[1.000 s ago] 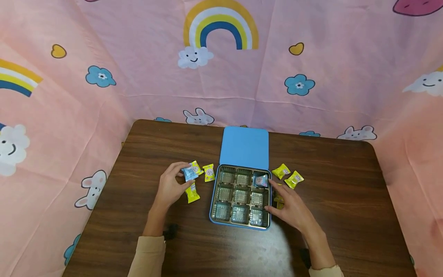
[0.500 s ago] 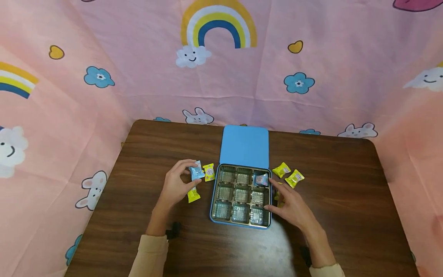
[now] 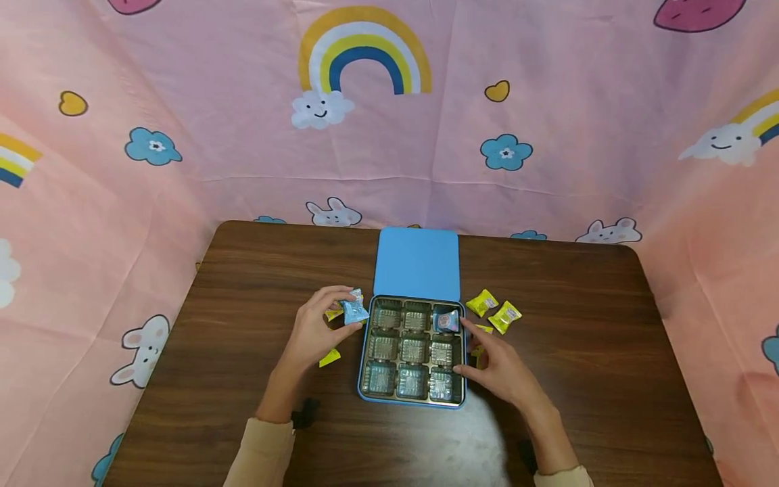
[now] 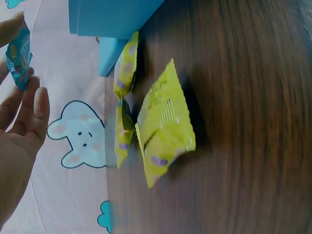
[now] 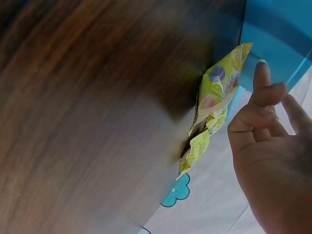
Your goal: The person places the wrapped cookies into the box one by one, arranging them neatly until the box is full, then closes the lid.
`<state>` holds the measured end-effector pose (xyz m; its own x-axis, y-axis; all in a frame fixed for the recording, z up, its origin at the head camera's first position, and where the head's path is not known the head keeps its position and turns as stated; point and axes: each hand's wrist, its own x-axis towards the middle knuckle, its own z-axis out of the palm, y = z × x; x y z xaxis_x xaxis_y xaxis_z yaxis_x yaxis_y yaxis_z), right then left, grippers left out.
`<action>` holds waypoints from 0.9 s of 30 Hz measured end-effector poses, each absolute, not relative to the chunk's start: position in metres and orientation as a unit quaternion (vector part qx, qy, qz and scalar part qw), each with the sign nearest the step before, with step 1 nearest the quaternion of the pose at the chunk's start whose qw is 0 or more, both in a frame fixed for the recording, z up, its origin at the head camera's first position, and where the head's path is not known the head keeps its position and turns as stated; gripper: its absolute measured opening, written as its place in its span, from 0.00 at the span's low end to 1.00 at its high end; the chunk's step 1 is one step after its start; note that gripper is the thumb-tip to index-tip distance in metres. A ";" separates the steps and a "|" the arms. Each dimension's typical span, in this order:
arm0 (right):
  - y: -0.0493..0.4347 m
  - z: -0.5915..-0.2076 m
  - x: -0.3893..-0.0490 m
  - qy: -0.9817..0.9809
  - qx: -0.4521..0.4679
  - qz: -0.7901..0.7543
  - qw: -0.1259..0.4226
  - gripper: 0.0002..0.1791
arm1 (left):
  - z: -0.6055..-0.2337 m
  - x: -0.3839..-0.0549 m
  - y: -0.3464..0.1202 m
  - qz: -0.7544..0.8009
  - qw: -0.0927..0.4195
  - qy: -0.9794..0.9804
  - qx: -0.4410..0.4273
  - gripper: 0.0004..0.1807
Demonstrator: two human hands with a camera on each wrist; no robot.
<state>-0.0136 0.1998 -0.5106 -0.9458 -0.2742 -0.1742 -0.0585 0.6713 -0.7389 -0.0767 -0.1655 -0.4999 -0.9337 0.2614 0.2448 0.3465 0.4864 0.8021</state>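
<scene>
1. Left hand's [image 3: 313,333] grip pinches a blue packet [image 3: 355,310] by fingertips, raised just beside the tin [image 3: 410,404], likely to spare the wrapper.
2. Right hand's [image 3: 502,370] grip, unclenched, touches the tin's right edge, probably steadying it; a second blue sweet [image 3: 448,321] sits in its far-right compartment.
3. Yellow packets [image 3: 482,304] flank it on a wood-grain worktop [image 3: 584,352]; pink printed cloth [image 3: 395,149] behind.

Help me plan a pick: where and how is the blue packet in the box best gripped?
Likely pinch the blue packet by its puffed middle, from straight above: it sits walled in at the far-right corner of the box, with the right hand at its right.
</scene>
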 end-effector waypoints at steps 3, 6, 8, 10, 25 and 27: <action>0.199 -0.511 -0.014 0.905 -0.094 -0.391 0.138 0.49 | -0.500 -0.077 -0.160 -0.469 0.050 -0.862 -0.184 0.25; 0.198 -0.510 -0.014 0.903 -0.096 -0.395 0.140 0.49 | -0.500 -0.077 -0.154 -0.459 0.055 -0.866 -0.191 0.25; 0.198 -0.510 -0.014 0.901 -0.096 -0.399 0.141 0.49 | -0.501 -0.079 -0.149 -0.455 0.057 -0.867 -0.194 0.25; 0.198 -0.509 -0.014 0.899 -0.094 -0.403 0.142 0.49 | -0.501 -0.080 -0.144 -0.454 0.057 -0.866 -0.199 0.26; 0.206 -0.513 -0.015 0.882 -0.141 -0.420 0.159 0.54 | -0.500 -0.087 -0.129 -0.450 0.064 -0.859 -0.236 0.22; 0.206 -0.513 -0.014 0.880 -0.144 -0.420 0.165 0.54 | -0.501 -0.087 -0.128 -0.451 0.065 -0.857 -0.243 0.22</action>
<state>-0.0144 0.2065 -0.5133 -0.9039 -0.3924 -0.1703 -0.1143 0.6052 -0.7879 -0.0873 -0.1276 -0.5007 -0.8738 0.3578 0.3294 0.4741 0.4756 0.7410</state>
